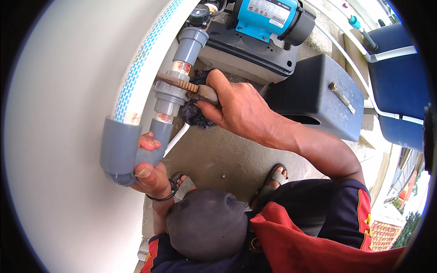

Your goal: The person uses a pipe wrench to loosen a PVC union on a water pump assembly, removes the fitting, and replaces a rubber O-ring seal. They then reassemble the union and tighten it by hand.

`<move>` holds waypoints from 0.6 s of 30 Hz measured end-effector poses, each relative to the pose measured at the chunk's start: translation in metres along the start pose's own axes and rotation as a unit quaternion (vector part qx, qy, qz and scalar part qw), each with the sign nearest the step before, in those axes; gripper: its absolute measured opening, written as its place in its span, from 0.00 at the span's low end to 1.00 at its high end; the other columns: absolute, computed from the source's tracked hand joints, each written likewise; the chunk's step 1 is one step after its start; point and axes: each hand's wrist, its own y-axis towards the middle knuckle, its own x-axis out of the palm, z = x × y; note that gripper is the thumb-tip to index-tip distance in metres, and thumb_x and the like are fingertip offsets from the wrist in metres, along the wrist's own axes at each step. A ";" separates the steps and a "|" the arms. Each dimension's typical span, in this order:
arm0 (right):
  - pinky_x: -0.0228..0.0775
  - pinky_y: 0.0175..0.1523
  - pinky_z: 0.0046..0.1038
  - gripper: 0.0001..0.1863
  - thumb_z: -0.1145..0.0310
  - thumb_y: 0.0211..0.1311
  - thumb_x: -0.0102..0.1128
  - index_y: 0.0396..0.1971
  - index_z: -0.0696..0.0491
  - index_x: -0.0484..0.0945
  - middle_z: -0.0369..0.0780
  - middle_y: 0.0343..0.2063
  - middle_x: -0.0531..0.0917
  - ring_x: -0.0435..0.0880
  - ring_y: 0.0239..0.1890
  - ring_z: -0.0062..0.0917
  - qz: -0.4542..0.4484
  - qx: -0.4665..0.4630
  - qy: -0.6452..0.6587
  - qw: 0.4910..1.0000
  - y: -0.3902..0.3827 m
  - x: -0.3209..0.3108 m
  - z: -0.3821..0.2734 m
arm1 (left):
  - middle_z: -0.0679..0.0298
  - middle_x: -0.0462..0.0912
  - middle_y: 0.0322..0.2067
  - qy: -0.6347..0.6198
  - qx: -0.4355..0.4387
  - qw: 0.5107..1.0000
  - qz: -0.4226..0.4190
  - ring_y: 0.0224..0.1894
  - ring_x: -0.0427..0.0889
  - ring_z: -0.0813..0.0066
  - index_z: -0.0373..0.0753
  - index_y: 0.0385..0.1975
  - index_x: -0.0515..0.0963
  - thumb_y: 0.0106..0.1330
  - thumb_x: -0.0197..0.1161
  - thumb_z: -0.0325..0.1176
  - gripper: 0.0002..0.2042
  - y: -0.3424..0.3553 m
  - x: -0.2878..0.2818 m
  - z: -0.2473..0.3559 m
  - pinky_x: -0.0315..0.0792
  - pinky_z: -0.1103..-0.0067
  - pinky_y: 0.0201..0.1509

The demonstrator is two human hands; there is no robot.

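My right hand (239,104) clenched round rusty wrench (184,85), laid across grey union (170,101). My left hand (152,178) curled snugly round grey pipe bend (119,152).

Bright, diffuse daylight covers the scene, and the outdoor background (421,200) at the right edge is burnt almost to white. Deep shadow fills the plastic cover's (334,91) opening. Black fisheye rim cuts the corners; the right hand (243,104) looks sharp.
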 end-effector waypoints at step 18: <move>0.75 0.28 0.46 0.18 0.64 0.62 0.63 0.36 0.58 0.63 0.50 0.17 0.79 0.82 0.23 0.50 -0.024 0.032 0.015 0.999 -0.003 0.000 0.002 | 0.64 0.75 0.24 -0.008 0.001 1.000 0.002 0.27 0.76 0.71 0.38 0.40 0.70 0.58 0.60 0.69 0.34 0.000 0.001 0.000 0.73 0.66 0.45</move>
